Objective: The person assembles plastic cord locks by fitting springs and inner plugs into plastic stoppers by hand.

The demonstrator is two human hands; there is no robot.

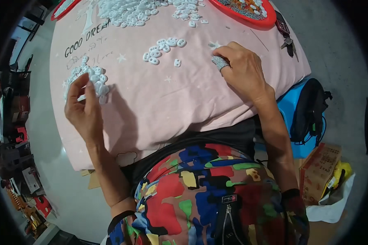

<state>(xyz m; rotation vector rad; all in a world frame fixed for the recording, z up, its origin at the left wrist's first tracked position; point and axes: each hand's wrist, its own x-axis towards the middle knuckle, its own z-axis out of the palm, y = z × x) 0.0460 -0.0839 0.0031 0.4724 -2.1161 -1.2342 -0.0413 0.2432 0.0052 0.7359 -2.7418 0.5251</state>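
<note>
My left hand (pixel 84 108) is at a heap of small white plastic pieces with holes (pixel 98 77) on the left of the table. Its thumb and fingers come together at the tips, and whatever they may pinch is too small to name. My right hand (pixel 243 69) hovers over the right part of the cloth, fingers curled in, with a grey wrap (pixel 220 62) around one digit. What it holds, if anything, is hidden. Just beyond its fingertips lies a tiny grey piece (pixel 212 45). Between the hands sit a loose cluster of white pieces (pixel 166 45) and a single one (pixel 177 63).
A pink printed cloth (pixel 159 106) covers the table. At the far edge lies a large white heap (pixel 129 12). A red tray (pixel 265 23) holds grey and white parts; another red tray (pixel 58 15) stands far left. Keys (pixel 289 43) lie at the right edge.
</note>
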